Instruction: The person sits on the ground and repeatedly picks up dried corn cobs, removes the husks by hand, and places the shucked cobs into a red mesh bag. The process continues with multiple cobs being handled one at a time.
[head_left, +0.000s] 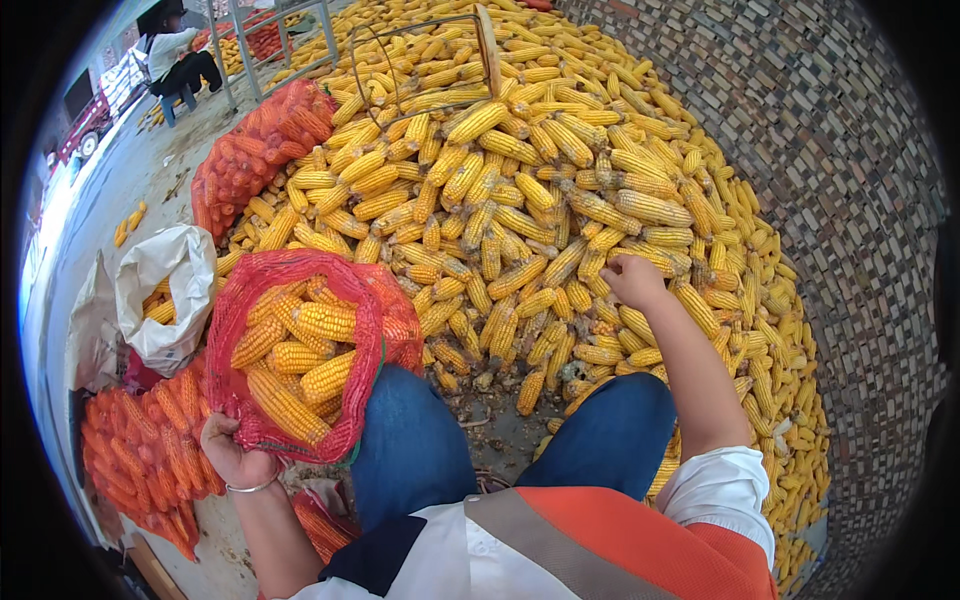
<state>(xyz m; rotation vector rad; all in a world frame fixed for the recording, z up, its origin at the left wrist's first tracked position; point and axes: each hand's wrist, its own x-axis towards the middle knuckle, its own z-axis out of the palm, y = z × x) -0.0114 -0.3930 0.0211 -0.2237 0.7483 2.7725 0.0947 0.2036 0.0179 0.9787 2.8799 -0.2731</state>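
Observation:
My left hand (236, 457), with a bracelet at the wrist, grips the near rim of a red mesh bag (225, 315). The bag's mouth faces up and is spread wide, with several yellow corn cobs (296, 357) inside. It rests against my left knee. My right hand (636, 281) reaches down onto a large heap of husked corn cobs (517, 217). Its fingertips are at the cobs on the slope in front of me, partly hidden behind the back of the hand. Whether they have closed around a cob does not show.
A filled red mesh bag (259, 154) leans on the heap's left side, another (142, 442) lies beside me. A white woven sack (169, 289) holds cobs. A wire-framed basket (491, 52) sits atop the heap. Metal railing (251, 49) and a seated person (176, 56) are farther back.

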